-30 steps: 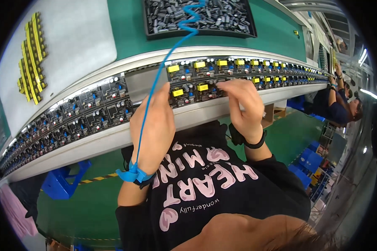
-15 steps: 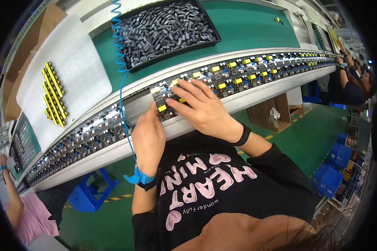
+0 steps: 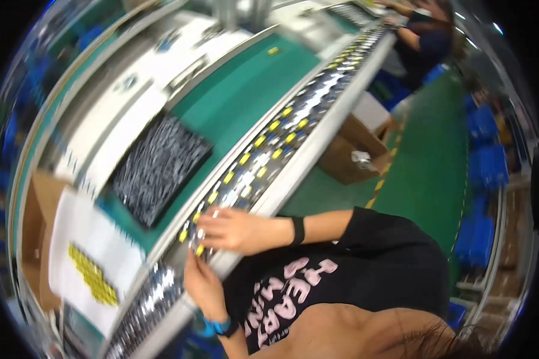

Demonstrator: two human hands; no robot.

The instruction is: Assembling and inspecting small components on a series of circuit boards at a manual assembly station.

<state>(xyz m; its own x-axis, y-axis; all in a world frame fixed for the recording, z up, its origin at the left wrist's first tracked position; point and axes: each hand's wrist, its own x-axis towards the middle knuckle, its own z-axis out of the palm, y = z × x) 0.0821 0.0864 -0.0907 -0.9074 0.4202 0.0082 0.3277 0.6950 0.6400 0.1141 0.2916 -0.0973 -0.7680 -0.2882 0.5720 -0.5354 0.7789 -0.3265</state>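
My right hand (image 3: 236,232) lies over the near end of a row of dark circuit boards (image 3: 263,160) with yellow block-shaped parts on them. Its fingers are stretched out and slightly apart, touching the boards. Just below it, my left hand (image 3: 205,286) points its fingertips at the end edge of the same row. The left fingers are blurred, so I cannot make out whether they grip the edge. A blue wrist strap (image 3: 215,327) is on my left wrist, a black band (image 3: 297,230) on my right. More boards without yellow parts (image 3: 156,293) sit lower on the rail line.
A black tray (image 3: 160,167) full of small dark parts stands on the green bench beyond the rail. Rows of yellow parts (image 3: 93,274) lie on a white foam sheet (image 3: 72,224) at left. A cardboard box (image 3: 350,149) is on the floor; another person (image 3: 422,45) works far along the line.
The whole view has turned and blurred, so the line now runs more steeply up to the right. My hands stay at the same end of the yellow-part boards, the right one still over them.
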